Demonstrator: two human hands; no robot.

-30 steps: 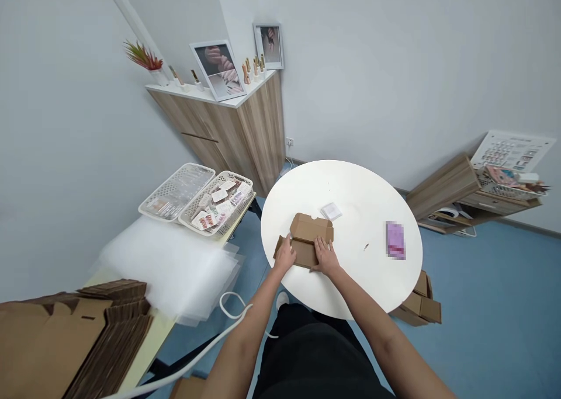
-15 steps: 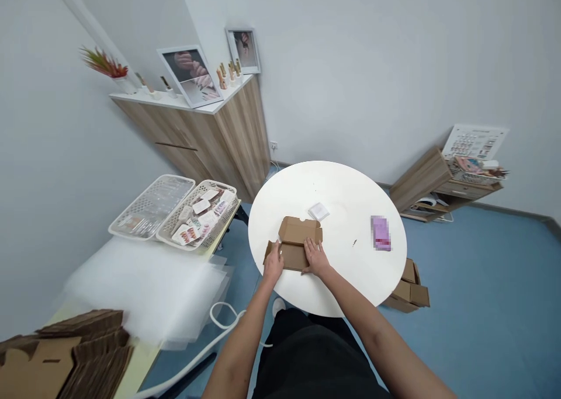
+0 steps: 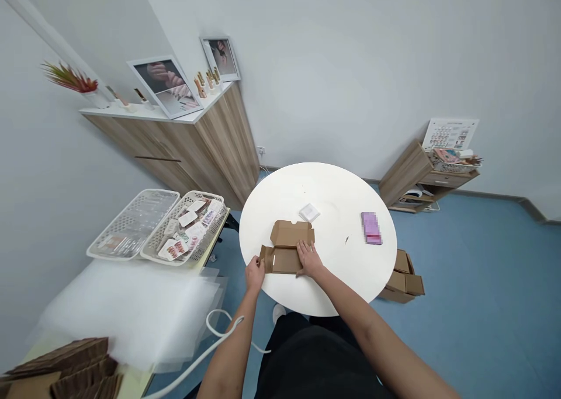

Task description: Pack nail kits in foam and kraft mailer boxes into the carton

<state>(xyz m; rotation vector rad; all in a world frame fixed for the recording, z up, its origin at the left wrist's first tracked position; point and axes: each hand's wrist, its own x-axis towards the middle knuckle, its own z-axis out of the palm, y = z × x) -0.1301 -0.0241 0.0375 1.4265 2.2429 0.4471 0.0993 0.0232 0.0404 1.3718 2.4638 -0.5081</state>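
A brown cardboard box (image 3: 287, 260) lies unfolded near the front left of the round white table (image 3: 350, 270), its lid panel spread toward the back. My left hand (image 3: 255, 273) is closed on the box's left side flap. Over the right end of the box, my right hand (image 3: 309, 260) lies with its fingers spread, touching the cardboard. Just behind the box sits a small white square packet (image 3: 309, 212). A purple item (image 3: 371, 228), blurred into blocks, is at the table's right.
Two white baskets (image 3: 151, 253) with packets stand on a side table at left, beside clear plastic sheets (image 3: 131, 305) and stacked flat cardboard (image 3: 83, 367). Brown boxes (image 3: 401, 282) are on the floor at right. A white cable (image 3: 193, 364) runs by my left arm.
My left hand has moved left from the box's inner left part to its outer side flap. My right hand stays on the right end. The whole view has shifted a little.
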